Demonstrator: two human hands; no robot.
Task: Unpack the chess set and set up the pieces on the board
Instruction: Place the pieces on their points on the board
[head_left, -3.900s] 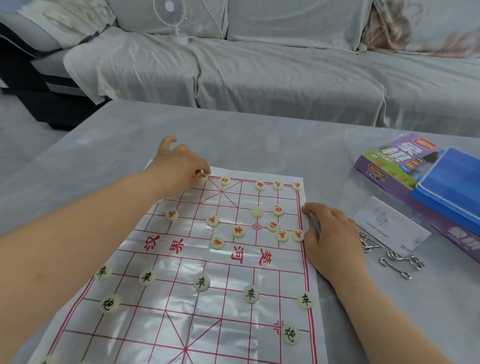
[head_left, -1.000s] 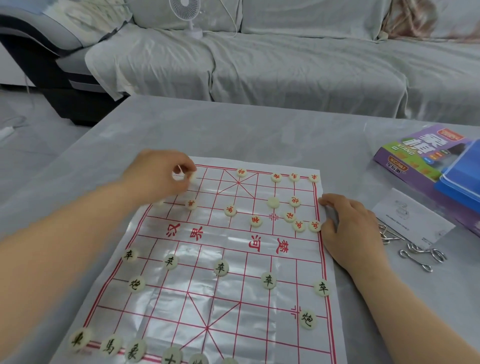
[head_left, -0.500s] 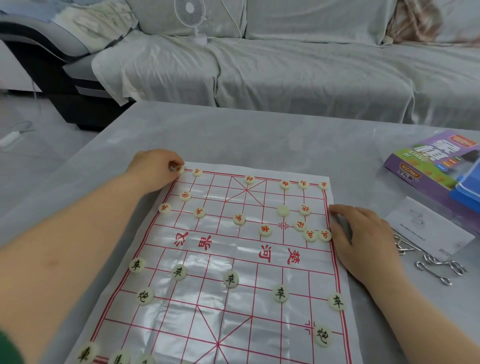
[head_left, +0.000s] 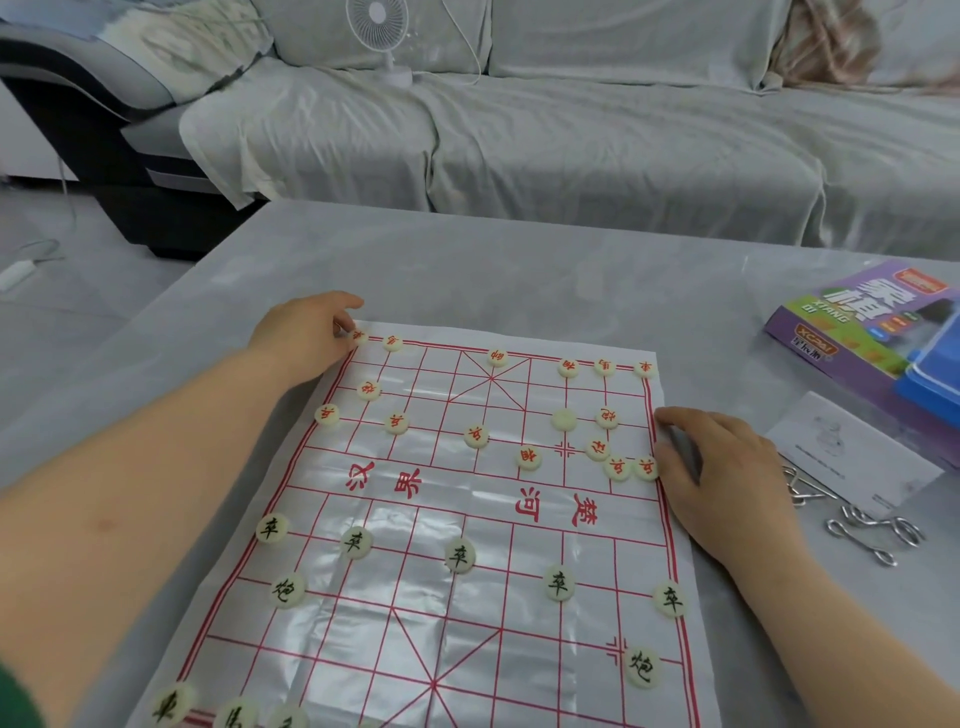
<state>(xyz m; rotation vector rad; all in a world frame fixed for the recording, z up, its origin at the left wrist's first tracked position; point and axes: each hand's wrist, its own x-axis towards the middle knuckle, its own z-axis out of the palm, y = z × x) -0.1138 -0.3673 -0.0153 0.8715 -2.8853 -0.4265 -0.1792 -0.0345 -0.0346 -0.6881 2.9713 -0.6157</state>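
A plastic Chinese chess board sheet (head_left: 415, 587) with red lines lies on the grey table. Red-marked round pieces stand scattered on its far half, and black-marked pieces (head_left: 459, 556) stand on the near half. My left hand (head_left: 301, 338) is at the far left corner of the board, where its fingertips pinch a red piece (head_left: 358, 336) that sits on the corner point. My right hand (head_left: 727, 478) rests palm down on the board's right edge, fingers relaxed and holding nothing, beside two red pieces (head_left: 631, 467).
A purple chess box (head_left: 852, 327) with a blue tray (head_left: 935, 374) on it lies at the right. Next to it are a white leaflet (head_left: 852, 457) and metal wire puzzles (head_left: 872, 530). A covered sofa (head_left: 571, 130) with a small fan (head_left: 387, 31) stands behind the table.
My left hand has carried a red piece leftward along the far row to the board's far left corner. My right hand has stayed at the right edge.
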